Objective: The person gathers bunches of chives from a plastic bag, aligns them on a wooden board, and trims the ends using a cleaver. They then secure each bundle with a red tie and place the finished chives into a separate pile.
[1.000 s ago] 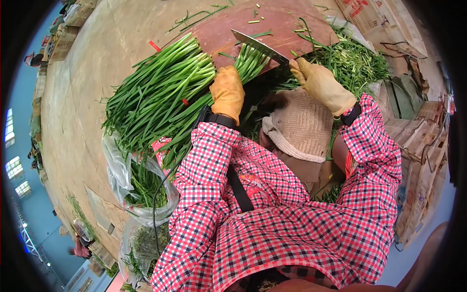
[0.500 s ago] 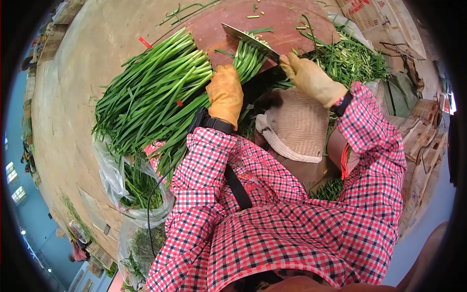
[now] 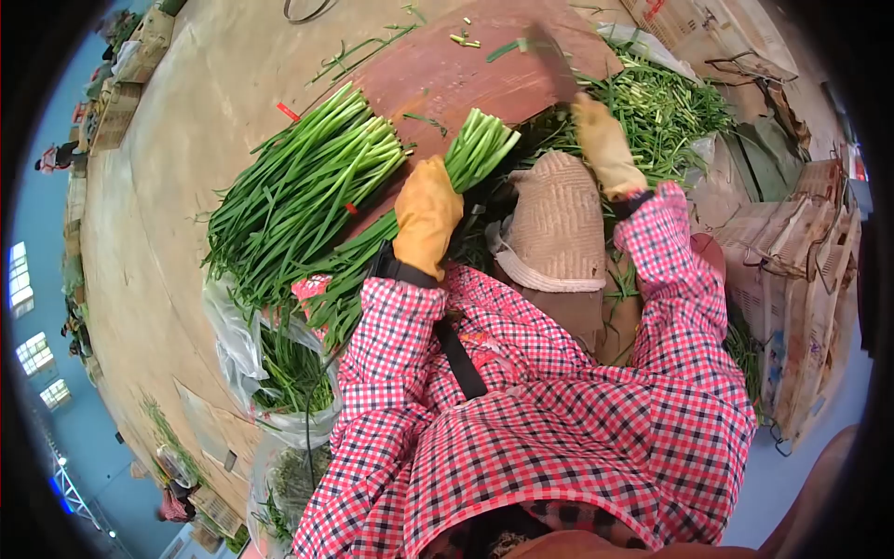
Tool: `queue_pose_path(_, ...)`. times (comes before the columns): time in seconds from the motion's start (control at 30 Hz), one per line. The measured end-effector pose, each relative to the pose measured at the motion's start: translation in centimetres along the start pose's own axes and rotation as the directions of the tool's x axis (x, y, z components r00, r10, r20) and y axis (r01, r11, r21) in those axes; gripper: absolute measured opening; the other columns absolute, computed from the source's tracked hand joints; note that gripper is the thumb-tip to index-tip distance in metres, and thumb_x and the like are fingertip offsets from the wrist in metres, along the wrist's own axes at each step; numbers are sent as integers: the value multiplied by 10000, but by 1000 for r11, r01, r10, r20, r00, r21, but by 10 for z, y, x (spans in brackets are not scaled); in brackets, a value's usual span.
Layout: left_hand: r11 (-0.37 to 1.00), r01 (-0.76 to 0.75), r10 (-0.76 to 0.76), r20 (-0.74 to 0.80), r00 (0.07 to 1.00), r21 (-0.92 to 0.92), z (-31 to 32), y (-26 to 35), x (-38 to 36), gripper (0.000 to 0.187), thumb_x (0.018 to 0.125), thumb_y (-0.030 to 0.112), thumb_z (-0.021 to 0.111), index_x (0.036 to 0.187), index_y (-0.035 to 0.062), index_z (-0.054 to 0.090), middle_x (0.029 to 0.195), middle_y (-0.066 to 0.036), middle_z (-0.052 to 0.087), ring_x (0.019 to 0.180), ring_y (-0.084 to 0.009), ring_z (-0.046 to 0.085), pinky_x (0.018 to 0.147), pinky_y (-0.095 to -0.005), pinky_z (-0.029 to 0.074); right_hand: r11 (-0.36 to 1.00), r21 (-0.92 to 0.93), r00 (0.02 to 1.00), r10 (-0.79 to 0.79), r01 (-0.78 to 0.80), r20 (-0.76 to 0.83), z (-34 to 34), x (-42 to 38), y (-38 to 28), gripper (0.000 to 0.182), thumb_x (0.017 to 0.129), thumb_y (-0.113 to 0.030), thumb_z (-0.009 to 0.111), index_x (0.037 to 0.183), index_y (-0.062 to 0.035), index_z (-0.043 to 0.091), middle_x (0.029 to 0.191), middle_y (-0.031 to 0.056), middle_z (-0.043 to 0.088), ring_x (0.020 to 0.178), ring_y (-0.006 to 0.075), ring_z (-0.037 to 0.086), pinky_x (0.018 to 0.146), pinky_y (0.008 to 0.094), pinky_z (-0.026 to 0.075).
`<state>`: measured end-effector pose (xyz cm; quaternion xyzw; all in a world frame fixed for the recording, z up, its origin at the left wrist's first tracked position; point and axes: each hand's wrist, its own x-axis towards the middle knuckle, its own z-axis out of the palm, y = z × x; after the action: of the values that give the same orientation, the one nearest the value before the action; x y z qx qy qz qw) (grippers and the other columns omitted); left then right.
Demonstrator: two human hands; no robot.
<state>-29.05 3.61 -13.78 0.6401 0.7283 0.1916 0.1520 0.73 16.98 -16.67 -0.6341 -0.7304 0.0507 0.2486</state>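
Observation:
My left hand [image 3: 428,216], in an orange glove, is closed around a bunch of garlic chives [image 3: 480,149]. The pale cut ends point up and to the right; the leaves trail back under my forearm. In its pale yellow glove, my right hand [image 3: 605,147] grips a knife [image 3: 553,67] with a broad blade, smeared by motion and raised to the right of the bunch. A large stack of garlic chives [image 3: 303,191] lies left of my left hand, with red tape on it. Under the stems is a reddish-brown board [image 3: 419,79].
Chopped green trimmings [image 3: 666,112] are heaped at the right of the board. A textured tan pad [image 3: 554,219] sits before my lap. Plastic bags [image 3: 307,419] of greens stand at lower left, and worn crates [image 3: 792,252] at right. Loose stems [image 3: 363,51] lie near the board.
The knife has moved up and right, away from the stem ends. The bunch's ends now show an even cut. My left hand keeps its hold, and the whole view has shifted slightly.

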Motion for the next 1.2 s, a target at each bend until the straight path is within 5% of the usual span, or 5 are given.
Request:
queue_pose_path(0.1,945,-12,48,104,993,-326,-52,3,-15,351,717,113,675,1046,-8,644,951,-203,683,899,-365,668,800,-415,522,899,-203,922,379,-387,-77,-43,-18,13,515,1001,-513,443,1266,-94,581,1097,236,667,937,438,653,782,503,523)
queue_pose_path(0.53,-28,433,235,415,879,-901,-164,-7,-69,528,681,36,646,1197,-33,563,956,-86,581,799,-182,539,753,-315,490,782,-426,888,-361,454,284,-76,5,-120,388,916,-382,657,1110,-45,648,988,143,675,990,310,667,754,428,540)
queue_pose_path(0.63,-119,443,247,406,880,-889,-167,-3,-73,535,673,35,634,1198,-40,561,945,-88,582,791,-181,538,745,-310,485,877,469,844,-174,-101,507,-103,-1,-162,574,915,-458,665,1306,-47,579,1242,144,636,1185,270,598,916,400,517)
queue_pose_path(0.87,-146,634,420,533,735,-759,-132,18,-85,603,618,148,679,1173,-66,582,875,-112,614,734,-193,552,681,-290,476,-226,842,650,-738,-490,181,-110,-42,-265,858,869,-506,708,1485,-18,366,1395,150,538,1244,266,550,1056,408,451)
queue_pose_path(1.2,153,43,414,104,904,-987,-132,-15,-74,577,807,169,682,1328,-25,529,1214,-119,625,1095,-179,602,942,-332,487,-115,956,877,-437,-271,197,-126,-40,-248,321,921,-140,666,1187,24,592,919,96,677,862,202,676,777,324,566)
